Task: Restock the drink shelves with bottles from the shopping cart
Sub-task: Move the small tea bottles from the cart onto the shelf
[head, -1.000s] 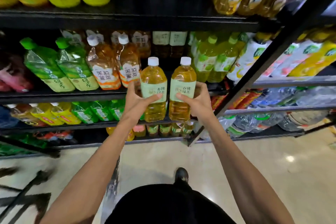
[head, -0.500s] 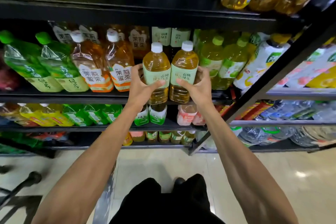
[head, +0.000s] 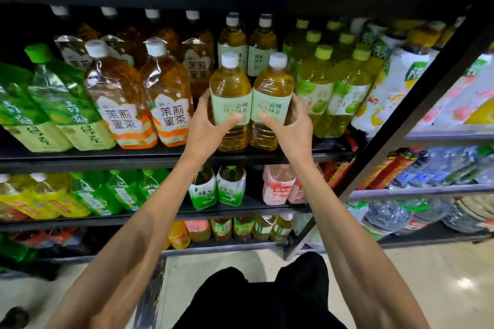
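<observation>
1. Two amber tea bottles with white caps and pale green labels stand upright at the front edge of the middle shelf [head: 107,161]. The left bottle [head: 230,80] and the right bottle [head: 272,83] are side by side and touching.
2. The left hand [head: 208,128] grips the left bottle at the lower edge of its label. The thumb lies across the front and the fingers curl round the bottle's outer side.
3. The right hand [head: 292,128] grips the right bottle in the same way, thumb on the front of the label and fingers wrapped round the outer side.
4. Both bases are level with the shelf board at its front edge. I cannot tell whether they rest on it or hang just above it.
5. Straight behind them, deeper on the same shelf, stand two rear bottles [head: 233,40] of the same kind, also upright.
6. Just beside the left hand stand the orange-labelled bottles [head: 171,93] with white caps, and farther toward the shelf's left end are the green-labelled bottles [head: 53,104].
7. Just beside the right hand stand the green-capped bottles [head: 318,88], filled with a yellow-green drink.
8. On the shelf below, under the two held bottles, are small green-and-white bottles [head: 203,191] with pink bottles [head: 278,184] beside them.
9. A black post [head: 401,117] slants across the shelf's right end.
</observation>
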